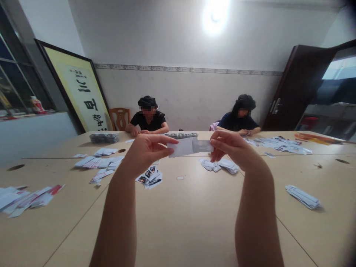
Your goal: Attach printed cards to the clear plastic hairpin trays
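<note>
Pale wall (pixel 178 44) behind, patterned border strip across it. Big light-wood table (pixel 185 218), seams visible. Dark door (pixel 299 81) right. Framed calligraphy (pixel 80 92) leaning left: black Chinese characters lying sideways, not surely readable. Two people in dark tops seated across the table. White paper slips (pixel 96 162) in loose piles left, some red-marked; picture cards (pixel 150 177) nearer the middle, print too small. Left hand (pixel 148 150) pinches a plain white packet (pixel 182 147), held above mid-table; right hand (pixel 230 147) pinches a greyish translucent sleeve (pixel 202 145) meeting it; can't tell if inserted.
</note>
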{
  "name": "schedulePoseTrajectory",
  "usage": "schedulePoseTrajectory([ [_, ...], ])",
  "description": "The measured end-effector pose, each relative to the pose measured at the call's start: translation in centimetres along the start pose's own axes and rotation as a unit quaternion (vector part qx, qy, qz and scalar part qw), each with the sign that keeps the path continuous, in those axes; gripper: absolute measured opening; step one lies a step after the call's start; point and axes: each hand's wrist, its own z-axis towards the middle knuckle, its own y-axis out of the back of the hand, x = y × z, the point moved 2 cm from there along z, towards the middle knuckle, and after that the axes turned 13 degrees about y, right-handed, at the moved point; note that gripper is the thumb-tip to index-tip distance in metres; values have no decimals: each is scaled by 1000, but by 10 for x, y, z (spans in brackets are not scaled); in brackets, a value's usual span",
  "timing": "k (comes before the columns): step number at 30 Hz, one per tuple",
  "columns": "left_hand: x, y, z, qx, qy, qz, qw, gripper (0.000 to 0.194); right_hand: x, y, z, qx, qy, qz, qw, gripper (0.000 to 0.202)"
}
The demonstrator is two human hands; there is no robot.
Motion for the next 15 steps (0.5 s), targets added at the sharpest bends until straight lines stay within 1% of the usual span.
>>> schedulePoseTrajectory([
  [15, -1, 3, -2, 7, 0, -21, 1000, 22, 1, 0, -1, -3, 10, -12, 1000, 35],
])
